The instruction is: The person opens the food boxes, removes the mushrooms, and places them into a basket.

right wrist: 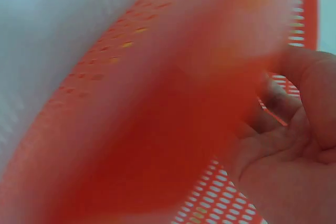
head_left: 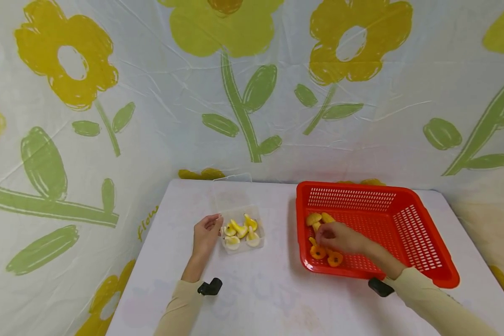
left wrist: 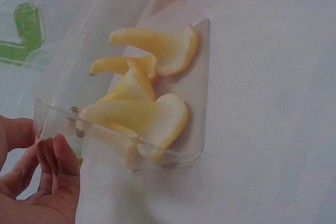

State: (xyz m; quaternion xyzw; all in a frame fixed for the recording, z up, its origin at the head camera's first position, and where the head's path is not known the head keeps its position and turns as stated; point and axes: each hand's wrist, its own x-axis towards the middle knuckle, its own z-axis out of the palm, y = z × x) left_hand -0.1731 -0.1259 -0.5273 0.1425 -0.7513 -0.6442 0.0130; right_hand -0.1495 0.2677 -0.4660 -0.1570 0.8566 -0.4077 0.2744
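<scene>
My left hand (head_left: 206,235) is at the left side of a clear plastic box (head_left: 258,217), pinching its wall between thumb and fingers (left wrist: 65,169). Several pale yellow mushrooms (left wrist: 134,116) with whitish, flared caps lie in the box. On the other side, my right hand (head_left: 344,238) reaches down into the left part of a red basket (head_left: 438,252), fingers bent among mushrooms. Beside it are a tan-capped mushroom (head_left: 313,218) and orange mushrooms (head_left: 335,259) with dark centres. The basket wall hides the fingertips in the right wrist view, so whether they hold anything is unclear.
Both containers stand on a white table (head_left: 256,298). The box's clear lid (head_left: 235,178) stands open toward the back. A flower-printed cloth (head_left: 285,116) hangs behind the table's far edge. The basket's raised, perforated walls surround the right hand.
</scene>
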